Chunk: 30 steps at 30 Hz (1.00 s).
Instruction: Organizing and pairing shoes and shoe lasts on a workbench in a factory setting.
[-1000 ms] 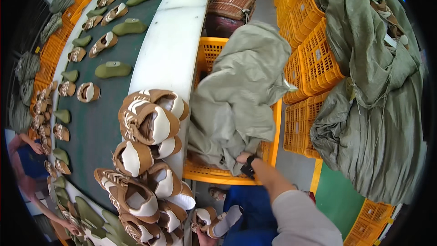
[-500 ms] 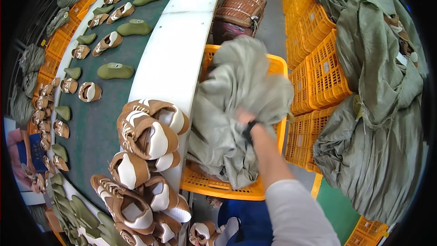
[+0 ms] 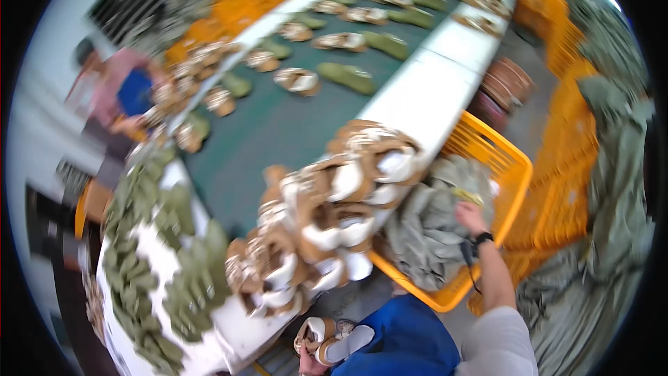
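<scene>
My right hand (image 3: 471, 216), with a black band at the wrist, is closed on a grey-green cloth (image 3: 435, 226) that lies bunched in an orange plastic crate (image 3: 518, 198). A small yellow strip (image 3: 467, 196) shows just beyond its fingers; motion blurs the detail. Low in the picture, my left hand (image 3: 312, 363) grips a brown and white shoe (image 3: 313, 334), its fingers partly hidden. A second such shoe, with a pale sole (image 3: 351, 342), sits against it beside my blue apron (image 3: 403, 341).
Brown and white shoes (image 3: 334, 188) are heaped on the white table edge left of the crate. Green shoe lasts (image 3: 188, 285) cover the near-left table. More shoes and lasts line the green belt (image 3: 278, 132). Stacked orange crates (image 3: 563, 160) stand right; a person (image 3: 118, 83) works far left.
My view has swung left. The cloth sits lower and flatter in the crate, and my right hand is at its far right side. My left hand with the shoe has come into view.
</scene>
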Each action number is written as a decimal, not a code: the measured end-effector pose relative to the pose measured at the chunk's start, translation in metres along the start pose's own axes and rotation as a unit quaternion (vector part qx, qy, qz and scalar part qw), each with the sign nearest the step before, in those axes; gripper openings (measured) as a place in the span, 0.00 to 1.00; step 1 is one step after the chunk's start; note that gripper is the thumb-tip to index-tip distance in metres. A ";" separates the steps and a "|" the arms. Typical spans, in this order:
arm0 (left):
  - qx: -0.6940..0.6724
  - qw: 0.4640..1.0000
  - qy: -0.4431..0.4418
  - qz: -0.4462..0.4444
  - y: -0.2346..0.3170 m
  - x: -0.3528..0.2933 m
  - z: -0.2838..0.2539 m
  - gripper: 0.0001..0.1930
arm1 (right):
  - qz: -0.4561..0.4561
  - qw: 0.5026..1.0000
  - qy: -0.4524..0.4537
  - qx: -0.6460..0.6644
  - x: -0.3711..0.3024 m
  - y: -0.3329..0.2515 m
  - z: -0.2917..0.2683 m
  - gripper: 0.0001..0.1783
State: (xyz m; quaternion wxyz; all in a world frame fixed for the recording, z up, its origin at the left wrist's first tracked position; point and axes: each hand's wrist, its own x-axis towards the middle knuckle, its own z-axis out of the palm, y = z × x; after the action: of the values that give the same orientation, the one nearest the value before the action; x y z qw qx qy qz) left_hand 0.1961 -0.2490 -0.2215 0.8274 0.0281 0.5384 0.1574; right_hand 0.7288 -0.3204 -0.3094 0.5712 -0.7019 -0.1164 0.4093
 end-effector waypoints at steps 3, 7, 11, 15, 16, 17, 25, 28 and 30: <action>-0.072 0.995 -0.021 0.067 -0.007 -0.040 -0.031 0.27 | 0.064 0.977 0.154 0.136 -0.052 -0.050 0.007 0.09; -0.160 0.974 -0.005 0.163 -0.006 -0.101 -0.094 0.27 | -0.026 0.992 0.119 0.037 -0.124 -0.116 0.078 0.08; -0.257 0.927 0.039 0.269 -0.020 -0.170 -0.168 0.27 | -0.130 0.982 -0.140 -0.005 -0.225 -0.210 0.204 0.10; -0.307 0.862 0.091 0.394 -0.023 -0.250 -0.215 0.28 | -0.175 0.863 -0.451 -0.148 -0.312 -0.240 0.334 0.14; -0.301 0.847 0.098 0.428 -0.020 -0.273 -0.218 0.28 | -0.178 0.823 -0.505 -0.188 -0.326 -0.235 0.357 0.14; -0.280 0.837 0.096 0.460 -0.010 -0.293 -0.221 0.28 | -0.235 0.776 -0.537 -0.234 -0.335 -0.228 0.377 0.15; 0.369 0.649 0.364 0.556 0.111 -0.362 -0.127 0.28 | -0.513 0.608 -0.579 -0.178 -0.414 -0.203 0.496 0.24; 0.563 0.485 0.456 0.490 0.152 -0.337 -0.077 0.36 | -0.553 0.569 -0.572 -0.207 -0.414 -0.218 0.509 0.32; 0.523 0.511 0.467 0.497 0.167 -0.328 -0.067 0.31 | -0.591 0.566 -0.528 -0.226 -0.396 -0.216 0.518 0.34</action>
State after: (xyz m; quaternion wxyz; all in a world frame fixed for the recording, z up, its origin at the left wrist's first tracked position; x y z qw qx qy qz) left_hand -0.0237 -0.1935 0.0758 0.0784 0.6412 0.7301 0.2230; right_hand 0.1752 -0.1353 0.0524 0.3453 -0.2412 -0.8750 0.2386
